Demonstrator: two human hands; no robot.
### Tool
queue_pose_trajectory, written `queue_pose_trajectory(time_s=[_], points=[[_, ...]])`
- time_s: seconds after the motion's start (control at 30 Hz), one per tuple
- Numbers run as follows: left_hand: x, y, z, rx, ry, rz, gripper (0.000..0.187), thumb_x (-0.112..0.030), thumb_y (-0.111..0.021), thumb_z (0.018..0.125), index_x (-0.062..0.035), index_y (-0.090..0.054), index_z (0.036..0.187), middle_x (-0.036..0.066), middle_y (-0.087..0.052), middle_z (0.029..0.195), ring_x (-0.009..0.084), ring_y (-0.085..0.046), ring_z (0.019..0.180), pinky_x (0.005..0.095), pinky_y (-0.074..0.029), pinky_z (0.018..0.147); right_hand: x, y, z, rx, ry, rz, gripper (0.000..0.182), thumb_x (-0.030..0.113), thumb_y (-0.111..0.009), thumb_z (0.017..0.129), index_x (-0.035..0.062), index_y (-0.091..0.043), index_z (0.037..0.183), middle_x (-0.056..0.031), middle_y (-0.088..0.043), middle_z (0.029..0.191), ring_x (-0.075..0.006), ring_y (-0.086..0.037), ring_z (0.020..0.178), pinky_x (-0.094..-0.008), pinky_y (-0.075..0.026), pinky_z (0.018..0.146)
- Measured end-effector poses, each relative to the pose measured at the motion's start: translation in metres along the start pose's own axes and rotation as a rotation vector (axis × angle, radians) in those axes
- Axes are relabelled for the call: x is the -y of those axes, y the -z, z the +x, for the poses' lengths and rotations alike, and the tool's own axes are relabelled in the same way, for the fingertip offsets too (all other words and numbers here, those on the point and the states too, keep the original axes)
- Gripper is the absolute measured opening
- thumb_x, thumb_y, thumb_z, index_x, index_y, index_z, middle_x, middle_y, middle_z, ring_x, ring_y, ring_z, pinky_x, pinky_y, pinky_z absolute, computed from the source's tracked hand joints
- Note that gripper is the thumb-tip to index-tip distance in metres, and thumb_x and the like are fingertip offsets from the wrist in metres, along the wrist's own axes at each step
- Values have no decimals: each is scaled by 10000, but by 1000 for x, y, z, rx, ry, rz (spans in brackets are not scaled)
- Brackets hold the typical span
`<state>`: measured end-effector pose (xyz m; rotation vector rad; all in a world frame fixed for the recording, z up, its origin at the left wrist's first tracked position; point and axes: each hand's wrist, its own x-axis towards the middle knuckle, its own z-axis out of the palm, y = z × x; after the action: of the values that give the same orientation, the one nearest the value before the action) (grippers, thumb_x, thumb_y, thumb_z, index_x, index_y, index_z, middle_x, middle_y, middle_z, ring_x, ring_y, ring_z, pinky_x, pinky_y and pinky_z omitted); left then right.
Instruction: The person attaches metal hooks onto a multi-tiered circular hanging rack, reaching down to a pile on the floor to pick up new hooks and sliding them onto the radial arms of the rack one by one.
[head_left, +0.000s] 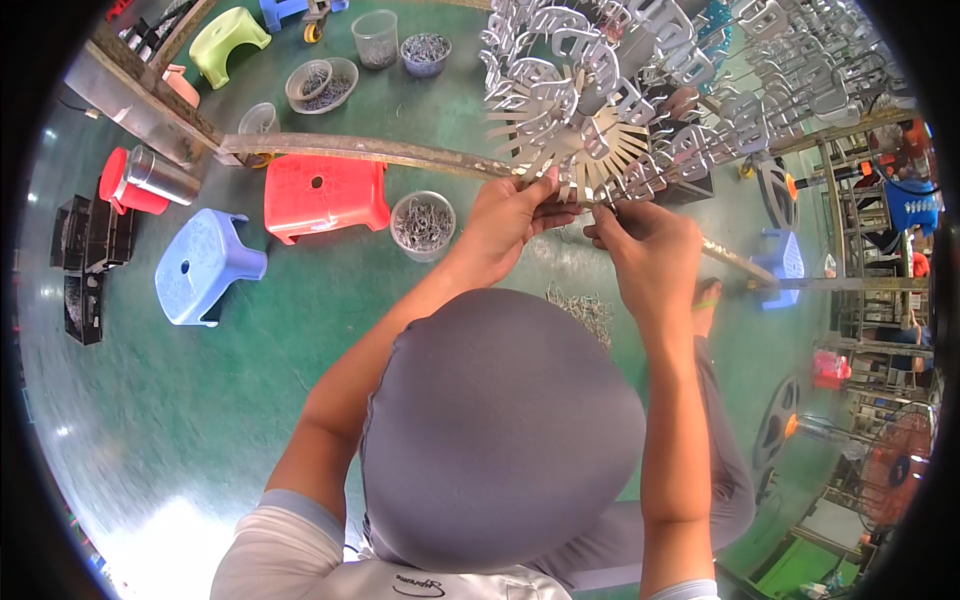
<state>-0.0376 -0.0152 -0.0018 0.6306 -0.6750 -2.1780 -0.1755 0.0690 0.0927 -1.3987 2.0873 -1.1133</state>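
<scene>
A round rack of flat metal strips [612, 150], fanned out like spokes, stands in front of me with shiny bent metal parts [545, 90] hanging on it. My left hand [500, 222] is closed at its near edge, thumb and fingers pinching the end of a strip. Just to the right, my right hand [655, 245] is closed too, its fingertips together beside the strip ends. Whatever small piece sits between those fingertips is too hidden to name. The two hands are close together but apart.
A metal frame bar [380, 148] runs across behind my hands. On the green floor stand a red stool [325, 195], a blue stool [205, 265] and a bowl of small metal hooks [423, 225]. Loose hooks [585, 315] lie below my hands. A fan [895, 460] is at right.
</scene>
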Motion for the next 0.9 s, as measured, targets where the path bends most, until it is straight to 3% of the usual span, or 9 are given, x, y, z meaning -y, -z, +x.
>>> queue_pose_trajectory(time_s=[0.5,0.7,0.9], points=[[6,-5,-10,-17,-94,3,279,-219,-675,1055,37,-691,1166,113,-749,1082,191,-736,980,349,-614,916,-5,-6,-7,-9,-50,115,220,124,-727,924,-89,-775,957,-156,-778,754,-165,-771,711,-287,-567,671],[1,-9,-13,-61,-49,-24,290,-206,-692,1041,47,-686,1183,125,-749,1091,199,-737,984,351,-617,924,12,-7,-10,-19,-75,60,218,112,-698,947,-98,-758,929,-165,-748,700,-209,-773,654,-306,-561,620],[2,-5,-14,-38,-46,21,255,-167,-651,1059,53,-700,1176,125,-758,1080,200,-740,958,348,-616,920,8,-9,-10,-23,-62,72,226,120,-711,951,-99,-750,912,-158,-738,683,-200,-754,596,-305,-552,575]])
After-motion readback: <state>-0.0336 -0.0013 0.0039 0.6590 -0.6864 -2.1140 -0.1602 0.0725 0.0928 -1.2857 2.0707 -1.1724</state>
